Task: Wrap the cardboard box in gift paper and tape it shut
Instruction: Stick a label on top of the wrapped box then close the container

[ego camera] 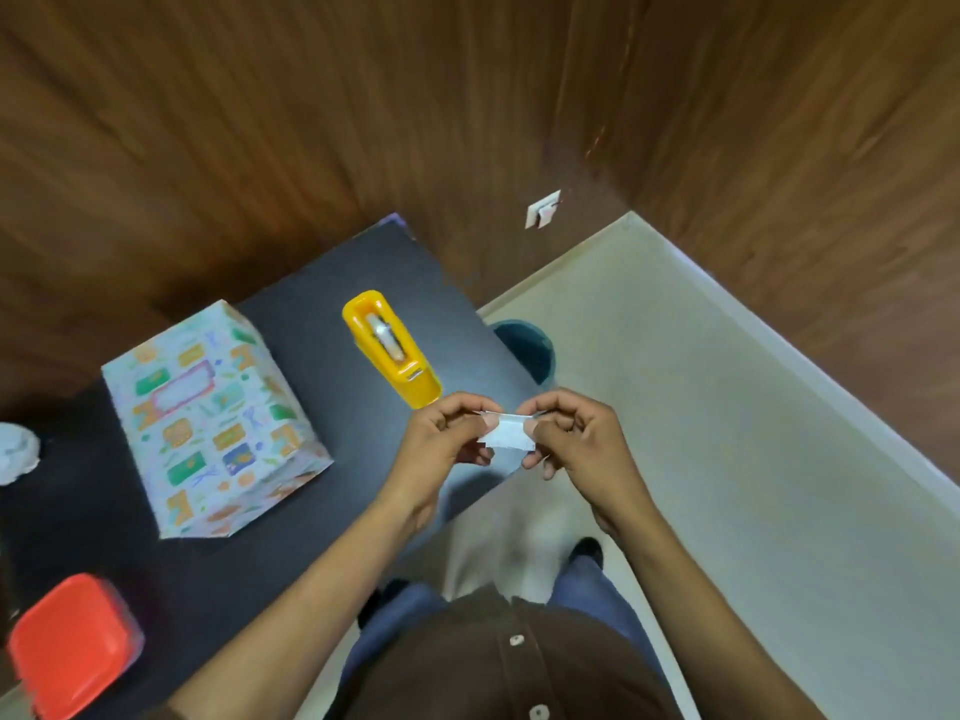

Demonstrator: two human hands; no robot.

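The box (213, 423), covered in white gift paper with colourful prints, stands on the black table (322, 304) at the left. A yellow tape dispenser (390, 348) sits to its right, near the table's right edge. In front of the dispenser, over the table's edge, my left hand (447, 439) and my right hand (571, 433) hold a short whitish strip of tape (509, 436) between them. Each hand pinches one end with thumb and fingers.
A red-lidded container (70, 641) stands at the table's near left corner. Crumpled white paper (18, 452) lies at the far left. A dark bin (524, 345) is on the beige floor beside the table. Wooden walls close the back and right.
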